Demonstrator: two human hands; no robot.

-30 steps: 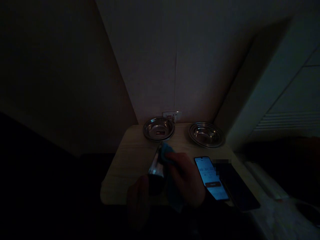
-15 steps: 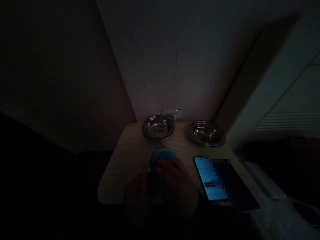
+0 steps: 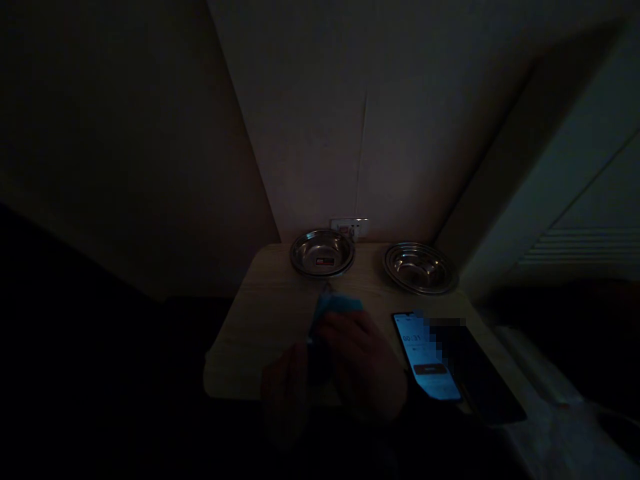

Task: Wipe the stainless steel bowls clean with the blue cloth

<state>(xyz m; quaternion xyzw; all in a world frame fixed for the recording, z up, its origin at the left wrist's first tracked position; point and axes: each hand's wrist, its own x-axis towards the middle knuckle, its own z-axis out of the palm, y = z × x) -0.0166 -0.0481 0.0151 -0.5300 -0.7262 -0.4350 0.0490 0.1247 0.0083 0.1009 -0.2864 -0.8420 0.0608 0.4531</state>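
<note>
In dim light, my right hand (image 3: 360,363) is closed around a light-blue piece (image 3: 337,305), perhaps cloth or a soft packet; its kind is not clear. Only its upper part shows above my fingers, and a small pale tip sticks up beyond it. Beside it, my left hand (image 3: 285,383) is closed, fingers bent together, at the lower left of a dark area under the blue piece. What the left fingers hold is lost in shadow. Both hands are over the near part of a small wooden table (image 3: 240,353).
Shallow steel bowls (image 3: 323,255) stand at the back, and stacked steel plates (image 3: 420,268) at the back right. A lit phone (image 3: 425,357) lies right of my hands, beside a dark flat case (image 3: 485,380). Behind is a wall with a socket (image 3: 350,228).
The view has shifted slightly, so everything sits a little further right. Both hands keep nearly the same pose, with the blue piece still in my right hand.
</note>
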